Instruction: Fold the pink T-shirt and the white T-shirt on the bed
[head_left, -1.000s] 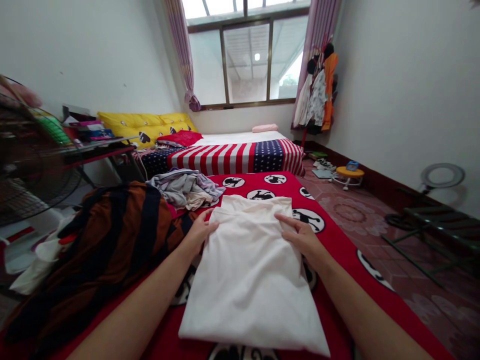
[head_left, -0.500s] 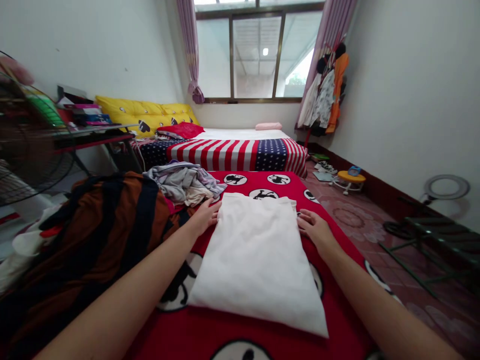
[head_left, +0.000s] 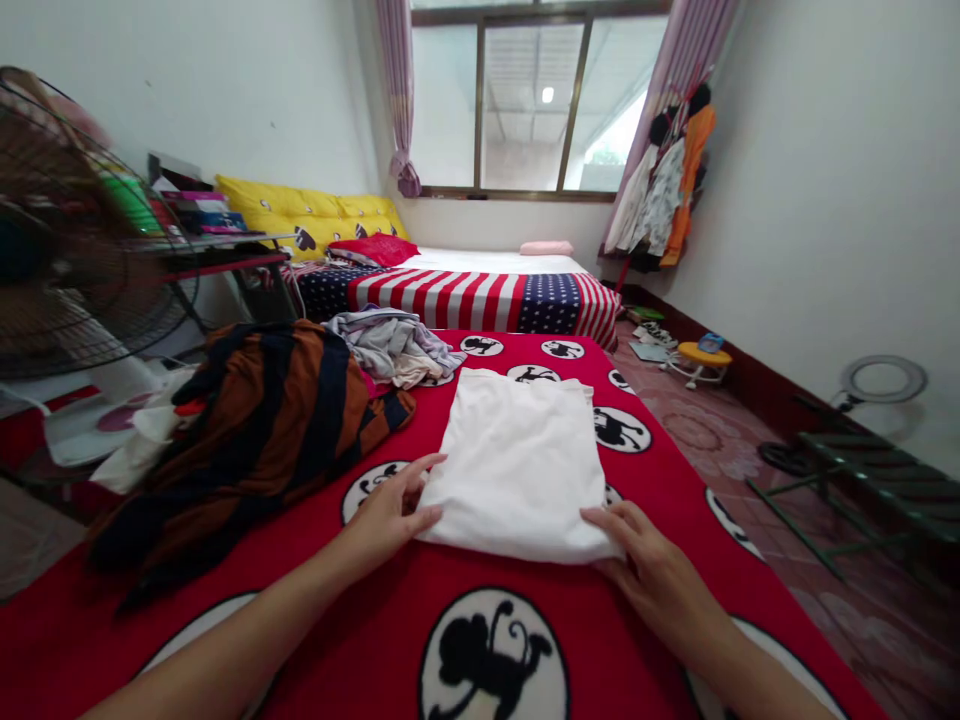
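A folded white garment (head_left: 521, 460) lies flat on a red blanket (head_left: 360, 620) printed with black monkeys in white circles. My left hand (head_left: 394, 505) is at its near left corner, the thumb and fingers gripping the side edge. At the near right corner, my right hand (head_left: 641, 555) pinches the cloth, fingers on top and the thumb partly hidden below. Left of the garment is a heap of brown and black striped cloth (head_left: 277, 410). Behind that heap sits a crumpled pile of pale grey clothes (head_left: 394, 340).
A fan (head_left: 82, 240) stands at the left beside a desk (head_left: 225, 265). Across the back is another bed with a flag-pattern cover (head_left: 450, 295). On the right floor are a yellow stool (head_left: 703, 354), a green slatted bench (head_left: 877, 470) and a ring light (head_left: 883, 380).
Both hands have come from the garment's far sides back to its near corners. The garment's near edge now lies farther from me, and the garment looks shorter. The view has shifted slightly left.
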